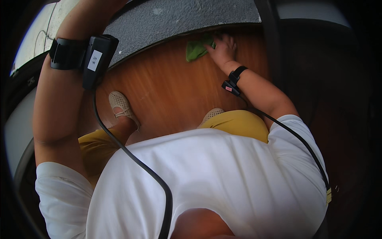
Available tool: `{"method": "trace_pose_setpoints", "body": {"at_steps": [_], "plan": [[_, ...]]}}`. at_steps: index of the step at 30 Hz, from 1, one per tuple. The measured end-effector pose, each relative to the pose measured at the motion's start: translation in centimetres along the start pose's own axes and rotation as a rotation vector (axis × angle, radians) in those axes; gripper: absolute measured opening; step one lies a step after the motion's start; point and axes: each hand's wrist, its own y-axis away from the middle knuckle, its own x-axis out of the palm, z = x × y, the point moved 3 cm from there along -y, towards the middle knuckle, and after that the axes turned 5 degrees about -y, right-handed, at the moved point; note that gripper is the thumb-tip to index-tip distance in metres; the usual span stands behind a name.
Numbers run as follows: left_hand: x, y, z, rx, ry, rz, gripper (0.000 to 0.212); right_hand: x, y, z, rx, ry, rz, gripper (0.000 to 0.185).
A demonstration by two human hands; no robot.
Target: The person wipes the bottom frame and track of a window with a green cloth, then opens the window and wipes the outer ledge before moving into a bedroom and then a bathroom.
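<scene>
Low on the reddish-brown wooden floor (167,80), my right hand (223,49) rests on a green cloth (197,50), at the foot of a raised grey textured surface. The cloth shows to the left of my thumb and partly beneath my fingers; whether the fingers grip it is hard to tell. My left arm reaches up past the top edge of the view, so my left hand is out of sight. A black device with a white label (96,60) is strapped to my left forearm, and a smaller one (231,87) to my right wrist.
The grey textured surface (185,18) curves across the top with a dark edge. A dark upright frame (273,44) stands right of my right hand. Black cables run from both devices along my body. My feet in beige perforated shoes (121,103) are on the floor.
</scene>
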Motion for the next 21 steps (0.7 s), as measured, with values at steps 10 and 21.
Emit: {"method": "trace_pose_setpoints", "body": {"at_steps": [10,21], "plan": [[12.1,-8.1,0.0,-0.125,0.182,0.303,0.011,-5.4,-0.3,-0.2,0.371,-0.048,-0.142,0.048],[26.9,-11.2,-4.5,-0.242,0.184,0.117,0.013,-19.1,-1.2,-11.1,0.675,-0.16,-0.499,0.028]]}}
